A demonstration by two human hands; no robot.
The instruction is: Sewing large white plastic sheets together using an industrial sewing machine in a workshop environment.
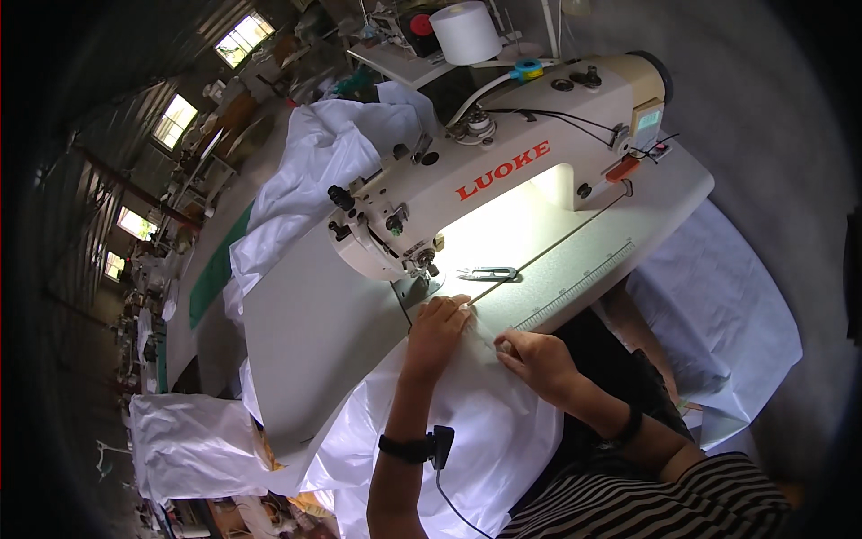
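Observation:
White, thin, shiny fabric (386,431) hangs from the near edge of a sewing machine table over my lap. My left hand (437,334) is closed on the fabric's upper edge, just in front of the needle area. To its right, my right hand (539,361) pinches another part of the same edge. The fabric between the hands looks drawn fairly straight. Right behind my hands stands the sewing machine (503,153), its presser foot (429,269) lit by the lamp. Small thread snips (488,274) lie on the machine bed beyond my fingers.
A large white thread cone (465,33) stands behind the machine. More white fabric (314,144) is heaped at the back left, and another pile (718,305) hangs at the right. White cloth (193,445) lies at the lower left. A ruler scale (575,286) runs along the table's near edge.

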